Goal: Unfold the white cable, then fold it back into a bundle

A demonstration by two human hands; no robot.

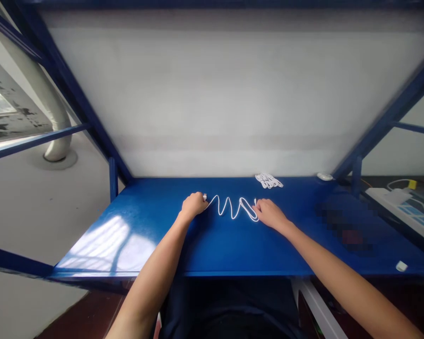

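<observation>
A thin white cable (231, 208) lies in a zigzag on the blue table top (134, 212), stretched between my two hands. My left hand (193, 205) pinches one end, where a small white plug (205, 197) pokes out past the fingertips. My right hand (268, 213) rests on the table and pinches the other end near a small white connector (255, 201). A bundle of white cables (268, 180) lies at the back edge, beyond both hands.
A small white object (324, 176) sits at the back right corner, and another white piece (401, 266) lies near the front right edge. A pixelated patch (342, 226) covers part of the table. Blue frame posts rise behind it, and a power strip (397, 202) lies to the right.
</observation>
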